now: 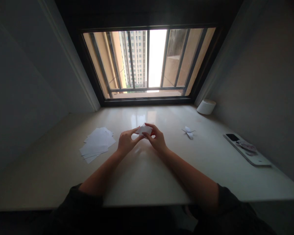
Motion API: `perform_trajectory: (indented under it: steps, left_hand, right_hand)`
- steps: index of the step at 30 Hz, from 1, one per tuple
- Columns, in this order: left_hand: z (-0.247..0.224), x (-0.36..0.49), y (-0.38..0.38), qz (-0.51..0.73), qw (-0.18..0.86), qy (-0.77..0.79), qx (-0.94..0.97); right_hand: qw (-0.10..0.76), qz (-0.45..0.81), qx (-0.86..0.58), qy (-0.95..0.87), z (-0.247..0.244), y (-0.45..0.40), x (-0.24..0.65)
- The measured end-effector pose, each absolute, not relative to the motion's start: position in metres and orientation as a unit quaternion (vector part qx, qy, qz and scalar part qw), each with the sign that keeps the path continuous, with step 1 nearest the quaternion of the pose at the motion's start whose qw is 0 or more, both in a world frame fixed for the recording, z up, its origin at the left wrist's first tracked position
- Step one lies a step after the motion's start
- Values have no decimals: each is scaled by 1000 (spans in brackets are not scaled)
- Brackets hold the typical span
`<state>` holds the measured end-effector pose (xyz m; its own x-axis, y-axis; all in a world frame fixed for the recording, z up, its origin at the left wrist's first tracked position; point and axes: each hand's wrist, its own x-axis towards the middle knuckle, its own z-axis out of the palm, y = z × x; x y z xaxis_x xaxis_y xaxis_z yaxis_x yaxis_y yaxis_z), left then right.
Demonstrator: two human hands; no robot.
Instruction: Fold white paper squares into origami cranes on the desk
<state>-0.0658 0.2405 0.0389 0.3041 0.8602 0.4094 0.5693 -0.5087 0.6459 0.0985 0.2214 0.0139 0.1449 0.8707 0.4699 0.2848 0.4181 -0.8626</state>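
Note:
A small folded white paper [145, 129] is held up over the middle of the white surface, between both hands. My left hand [127, 141] pinches its left side with thumb and fingers. On the other side, my right hand [156, 137] grips the paper, the index finger along the top and the thumb across the front. To the left lies a fanned pile of white paper sheets [98, 142]. A folded paper figure with thin pointed ends [188, 132] rests to the right of my hands.
A phone [257, 159] with a ring-like attachment lies at the far right near the wall. At the back right corner stands a white rounded object [206, 107]. Behind the surface [147, 182] is a barred window [147, 101] in a dark frame.

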Motion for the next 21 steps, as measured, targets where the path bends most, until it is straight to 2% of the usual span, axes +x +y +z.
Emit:
perform_trajectory:
  steps: [8, 10, 16, 21]
  left_hand:
    - [30, -66, 249, 415, 392, 428, 700]
    - [28, -67, 251, 424, 401, 430, 689]
    - [23, -69, 254, 452, 340, 489, 664]
    - [22, -67, 257, 480, 409, 464, 622]
  right_hand:
    - [579, 243, -474, -618, 12, 221, 99]
    - [580, 246, -471, -617, 11, 222, 98]
    - [574, 255, -478, -615, 9, 223, 97]
    - [591, 203, -498, -601, 16, 219, 98]
